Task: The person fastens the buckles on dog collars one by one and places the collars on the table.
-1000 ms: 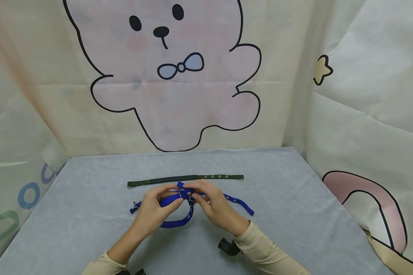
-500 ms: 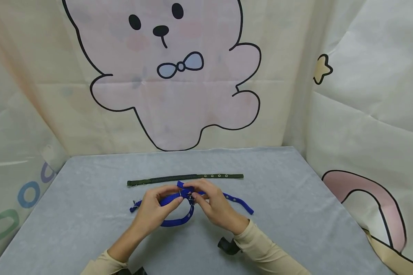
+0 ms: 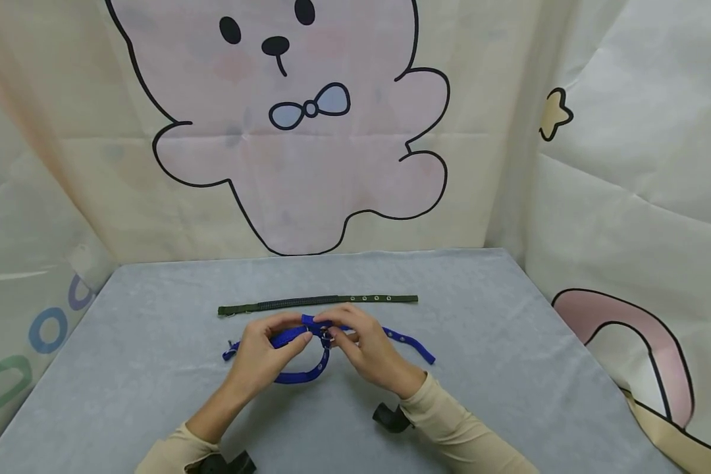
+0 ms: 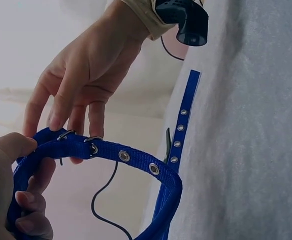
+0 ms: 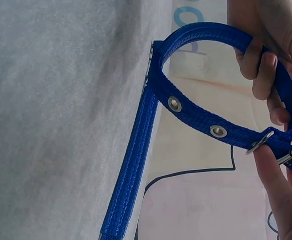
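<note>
Hands meet over a grey table (image 3: 154, 342): left hand (image 3: 259, 359) and right hand (image 3: 370, 352) both pinch a looped blue collar (image 3: 299, 376) at its buckle (image 3: 324, 337). Green collar (image 3: 316, 303) lies flat at 12 o'clock, just beyond.

From the head view I can't make out the buckle (image 3: 326, 337): it is too small, and the fingertips of my left hand (image 3: 259, 359) and right hand (image 3: 372, 349) cover it. In the left wrist view the blue collar (image 4: 136, 165) runs off the bottom edge below the grip, and my left hand is cut at the corner. In the right wrist view the strap's tail leaves the bottom edge.
</note>
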{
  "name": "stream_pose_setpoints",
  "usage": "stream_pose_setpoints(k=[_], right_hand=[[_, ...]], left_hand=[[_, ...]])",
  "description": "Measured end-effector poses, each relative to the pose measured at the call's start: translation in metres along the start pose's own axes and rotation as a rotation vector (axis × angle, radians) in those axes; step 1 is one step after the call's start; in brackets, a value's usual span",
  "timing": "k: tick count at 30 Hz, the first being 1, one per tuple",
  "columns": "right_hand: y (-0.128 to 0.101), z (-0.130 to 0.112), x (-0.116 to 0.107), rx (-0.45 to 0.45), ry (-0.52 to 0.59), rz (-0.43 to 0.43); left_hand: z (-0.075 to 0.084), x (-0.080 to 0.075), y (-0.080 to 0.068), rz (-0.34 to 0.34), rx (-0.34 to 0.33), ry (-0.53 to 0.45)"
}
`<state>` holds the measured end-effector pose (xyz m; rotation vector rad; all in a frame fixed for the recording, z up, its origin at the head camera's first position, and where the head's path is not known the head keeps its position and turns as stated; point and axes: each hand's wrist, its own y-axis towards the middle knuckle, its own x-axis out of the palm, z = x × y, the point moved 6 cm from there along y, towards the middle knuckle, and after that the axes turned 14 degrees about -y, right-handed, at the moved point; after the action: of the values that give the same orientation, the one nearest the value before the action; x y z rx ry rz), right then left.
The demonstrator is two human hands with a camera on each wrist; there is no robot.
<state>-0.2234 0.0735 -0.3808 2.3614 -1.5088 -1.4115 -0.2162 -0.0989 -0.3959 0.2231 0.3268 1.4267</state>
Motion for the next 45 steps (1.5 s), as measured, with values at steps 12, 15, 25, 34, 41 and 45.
stream_pose_setpoints(k=[12,15,25,34,41,45], right_hand=[[-0.0002,-0.0001,-0.0034,-0.012,-0.007,0.053],[0.0,0.0,-0.0037,-0.012,-0.023,0.06],[0.0019,0.0003,-0.0036,-0.032,-0.074,0.074],[-0.0018,-0.0007,-0.0029,-0.028,-0.104,0.073],[0.0012,-0.0012,-0.0039,0.002,-0.073,0.096],[-0.0017,-0.0008,-0.0032,-0.005,-0.077,0.087]], left_hand=[[0.0024,-0.0036,0.0003,0.02,0.021,-0.001],[0.0041,-0.0039,0.0005,0.018,0.021,-0.002],[0.0077,-0.0027,0.0026,0.004,0.016,-0.008],[0.0055,-0.004,0.0,0.008,-0.02,0.011],[0.0083,-0.0048,0.0024,0.001,0.008,0.017],[0.0075,-0.0006,0.0007,-0.02,0.015,0.001]])
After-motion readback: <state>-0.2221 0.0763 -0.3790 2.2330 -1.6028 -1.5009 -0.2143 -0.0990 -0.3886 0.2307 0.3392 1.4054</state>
